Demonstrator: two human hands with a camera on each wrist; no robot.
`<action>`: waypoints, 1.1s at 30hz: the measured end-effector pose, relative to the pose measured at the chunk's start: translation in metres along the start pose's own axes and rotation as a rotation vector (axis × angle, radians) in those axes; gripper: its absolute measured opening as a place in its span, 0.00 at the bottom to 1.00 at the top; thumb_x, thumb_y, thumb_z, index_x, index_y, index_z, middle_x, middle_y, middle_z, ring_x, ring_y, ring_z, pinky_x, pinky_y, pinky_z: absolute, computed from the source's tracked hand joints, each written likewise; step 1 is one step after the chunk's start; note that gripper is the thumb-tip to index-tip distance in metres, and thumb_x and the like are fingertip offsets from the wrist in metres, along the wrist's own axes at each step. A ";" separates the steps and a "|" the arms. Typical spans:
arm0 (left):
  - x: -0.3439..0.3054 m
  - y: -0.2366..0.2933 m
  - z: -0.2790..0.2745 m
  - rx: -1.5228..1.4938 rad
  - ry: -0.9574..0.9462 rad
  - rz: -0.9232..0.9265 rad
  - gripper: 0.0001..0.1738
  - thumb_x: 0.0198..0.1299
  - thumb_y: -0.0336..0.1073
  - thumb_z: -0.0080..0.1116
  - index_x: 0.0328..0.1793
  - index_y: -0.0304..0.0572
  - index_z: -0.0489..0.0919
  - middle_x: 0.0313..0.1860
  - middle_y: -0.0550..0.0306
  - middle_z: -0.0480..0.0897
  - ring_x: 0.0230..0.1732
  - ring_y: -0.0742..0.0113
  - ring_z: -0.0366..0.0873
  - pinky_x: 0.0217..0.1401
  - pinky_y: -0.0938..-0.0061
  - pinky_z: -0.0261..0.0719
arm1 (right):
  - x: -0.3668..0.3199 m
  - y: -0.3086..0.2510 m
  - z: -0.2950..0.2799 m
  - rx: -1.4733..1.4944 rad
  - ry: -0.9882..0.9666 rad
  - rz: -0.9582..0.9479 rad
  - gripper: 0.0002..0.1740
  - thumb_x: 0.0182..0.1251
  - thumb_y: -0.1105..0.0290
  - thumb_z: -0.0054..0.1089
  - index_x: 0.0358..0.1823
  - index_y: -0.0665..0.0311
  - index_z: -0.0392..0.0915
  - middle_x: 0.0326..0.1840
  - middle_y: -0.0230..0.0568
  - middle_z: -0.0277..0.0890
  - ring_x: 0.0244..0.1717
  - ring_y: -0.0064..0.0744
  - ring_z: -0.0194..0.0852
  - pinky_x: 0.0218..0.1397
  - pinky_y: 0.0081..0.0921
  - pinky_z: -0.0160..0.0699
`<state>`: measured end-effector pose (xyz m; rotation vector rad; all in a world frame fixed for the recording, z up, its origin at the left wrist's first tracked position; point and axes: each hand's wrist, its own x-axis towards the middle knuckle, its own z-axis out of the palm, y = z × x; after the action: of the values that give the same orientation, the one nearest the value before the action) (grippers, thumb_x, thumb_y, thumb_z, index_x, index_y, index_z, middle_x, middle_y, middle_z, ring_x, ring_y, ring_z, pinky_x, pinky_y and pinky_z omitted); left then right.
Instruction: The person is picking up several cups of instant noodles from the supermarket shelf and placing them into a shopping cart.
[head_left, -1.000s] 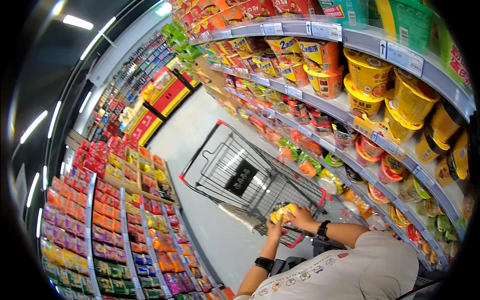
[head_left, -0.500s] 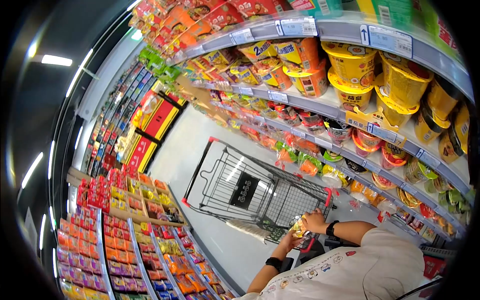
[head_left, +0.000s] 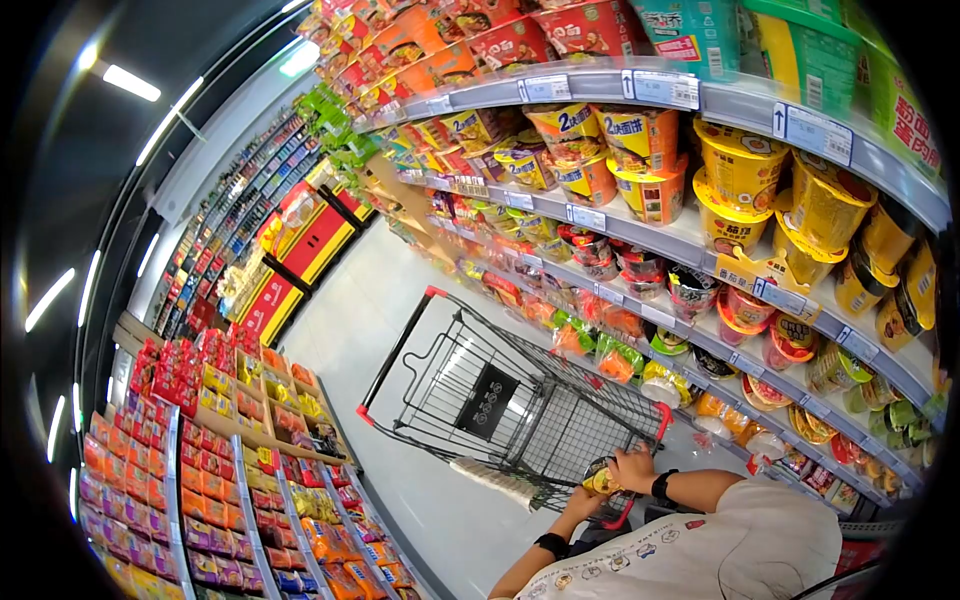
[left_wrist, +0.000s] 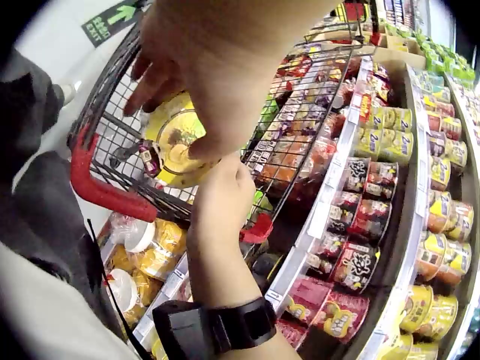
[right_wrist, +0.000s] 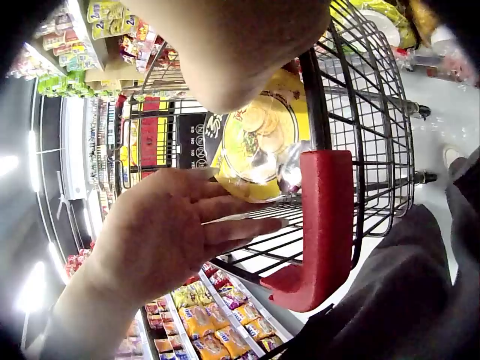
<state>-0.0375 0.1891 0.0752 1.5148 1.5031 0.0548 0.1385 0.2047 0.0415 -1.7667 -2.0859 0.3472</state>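
Observation:
A yellow instant noodle cup (head_left: 601, 477) is held between both hands over the near end of the shopping cart (head_left: 560, 437). My left hand (head_left: 580, 503) grips it from the left; in the right wrist view its fingers (right_wrist: 240, 229) reach along the cup's side with the thumb at the lid's rim. On the other side my right hand (head_left: 633, 468) holds the cup, partly covering it in the left wrist view. Its round lid (right_wrist: 259, 139), printed with a food picture, faces up under clear wrap. Fingers hide much of the cup's wall.
Curved shelves (head_left: 650, 210) of noodle cups and bowls line the right side. At left stands a rack (head_left: 215, 480) of bagged snacks. The cart's red corner (right_wrist: 326, 225) sits close beside the cup. A red-yellow display (head_left: 310, 250) stands farther down the aisle.
The cup has been turned in both hands: earlier its yellow side showed, now its dark-ringed lid shows in the head view. The head view swung left, then partly back.

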 end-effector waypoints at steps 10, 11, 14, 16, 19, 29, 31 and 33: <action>0.050 -0.071 0.037 -0.628 -0.067 -0.254 0.37 0.53 0.45 0.58 0.61 0.26 0.56 0.37 0.45 0.80 0.29 0.59 0.82 0.26 0.74 0.78 | 0.000 -0.007 -0.002 -0.070 -0.132 0.014 0.18 0.59 0.54 0.49 0.30 0.63 0.76 0.20 0.44 0.76 0.24 0.40 0.76 0.54 0.47 0.59; 0.035 -0.047 0.024 -0.671 -0.094 -0.312 0.40 0.53 0.45 0.58 0.64 0.29 0.52 0.39 0.45 0.80 0.29 0.59 0.82 0.24 0.73 0.78 | -0.002 -0.008 -0.003 -0.085 -0.150 0.011 0.18 0.59 0.53 0.49 0.30 0.62 0.76 0.20 0.44 0.76 0.24 0.40 0.76 0.54 0.47 0.59; 0.041 -0.056 0.020 -0.741 -0.353 -0.358 0.44 0.54 0.46 0.57 0.67 0.42 0.42 0.41 0.45 0.79 0.29 0.60 0.82 0.19 0.77 0.75 | -0.005 -0.009 -0.007 -0.086 -0.132 -0.052 0.21 0.58 0.53 0.49 0.34 0.66 0.75 0.17 0.45 0.75 0.22 0.44 0.75 0.47 0.48 0.64; 0.036 -0.052 0.018 -0.701 -0.372 -0.386 0.38 0.55 0.48 0.56 0.64 0.44 0.48 0.42 0.46 0.79 0.30 0.61 0.82 0.19 0.80 0.73 | -0.007 -0.009 0.005 -0.076 -0.131 -0.026 0.22 0.58 0.52 0.49 0.35 0.67 0.75 0.19 0.46 0.75 0.23 0.45 0.76 0.45 0.46 0.65; 0.031 -0.049 0.015 -0.655 -0.408 -0.409 0.35 0.55 0.48 0.56 0.61 0.46 0.52 0.43 0.47 0.79 0.31 0.62 0.82 0.20 0.80 0.74 | -0.006 -0.014 -0.005 -0.039 -0.169 0.002 0.25 0.56 0.49 0.51 0.35 0.68 0.75 0.22 0.48 0.76 0.27 0.44 0.76 0.35 0.42 0.71; 0.016 -0.018 0.010 -0.697 -0.314 -0.452 0.51 0.53 0.49 0.56 0.67 0.25 0.38 0.44 0.36 0.77 0.34 0.51 0.81 0.37 0.69 0.83 | 0.003 -0.018 -0.024 0.048 -0.287 -0.026 0.27 0.55 0.47 0.50 0.32 0.70 0.75 0.23 0.53 0.75 0.28 0.47 0.76 0.28 0.39 0.76; 0.026 -0.028 0.013 -0.698 -0.383 -0.407 0.48 0.53 0.49 0.57 0.66 0.24 0.42 0.44 0.35 0.77 0.33 0.52 0.81 0.36 0.69 0.83 | 0.005 -0.016 -0.024 0.065 -0.280 -0.039 0.28 0.54 0.47 0.50 0.33 0.70 0.75 0.24 0.53 0.75 0.29 0.47 0.77 0.28 0.39 0.76; 0.023 -0.021 0.010 -0.652 -0.363 -0.437 0.44 0.54 0.49 0.56 0.64 0.26 0.47 0.43 0.40 0.78 0.33 0.54 0.81 0.35 0.69 0.83 | 0.006 -0.012 -0.017 0.065 -0.286 -0.042 0.28 0.53 0.46 0.51 0.33 0.70 0.74 0.24 0.53 0.75 0.29 0.47 0.77 0.28 0.39 0.76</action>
<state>-0.0413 0.1966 0.0440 0.6238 1.3113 0.0086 0.1348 0.2077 0.0626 -1.7160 -2.2714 0.6835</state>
